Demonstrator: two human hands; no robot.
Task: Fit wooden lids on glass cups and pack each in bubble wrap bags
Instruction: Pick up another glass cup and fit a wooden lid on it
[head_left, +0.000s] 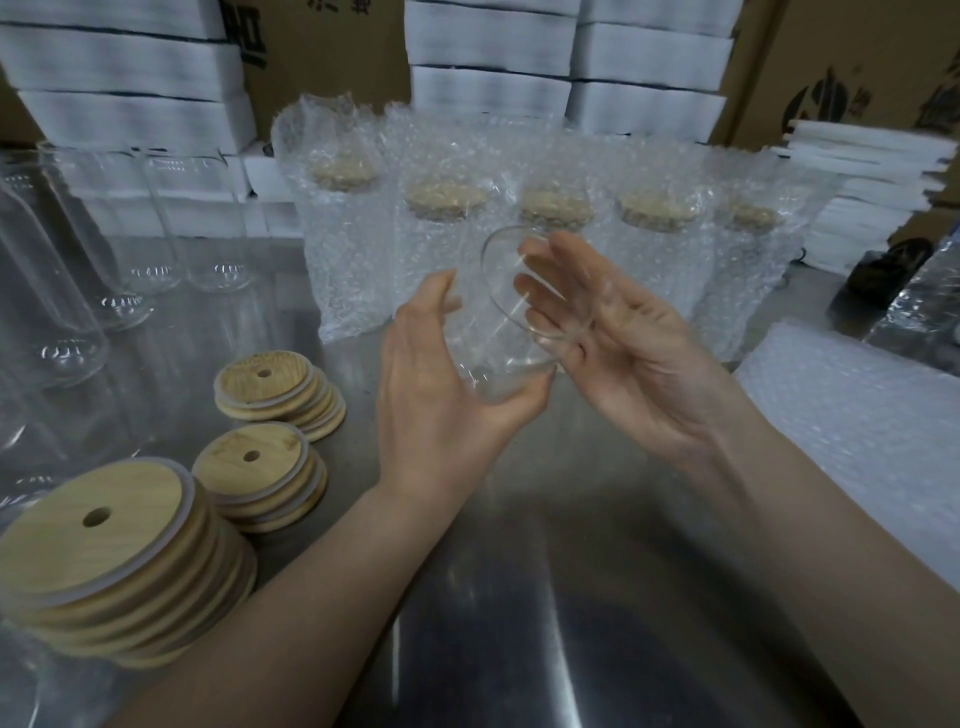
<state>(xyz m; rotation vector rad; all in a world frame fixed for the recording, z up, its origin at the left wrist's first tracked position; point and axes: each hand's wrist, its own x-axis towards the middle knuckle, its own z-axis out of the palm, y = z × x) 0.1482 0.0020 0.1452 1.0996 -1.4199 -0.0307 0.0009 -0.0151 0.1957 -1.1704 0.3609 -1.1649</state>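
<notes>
Left hand (434, 410) curls round the base of a glass cup (493, 338), tilted in the air over the bench (519, 571). Right hand (623, 353) is spread wide, straight fingers (550, 291) against the cup's rim.

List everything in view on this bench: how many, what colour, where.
glass cup: one, clear, tilted between both hands
wrapped cups: five, bubble wrap over tan lids, row behind the hands
wooden lid stacks: three, tan, front left
bare glass cups: several, clear, far left
bubble wrap bags: one pile, clear, right
white packs: several stacks, back
cardboard boxes: few, brown, back
table: one, steel grey
left hand: grips the cup's lower end
right hand: open, fingers at the cup's rim
</notes>
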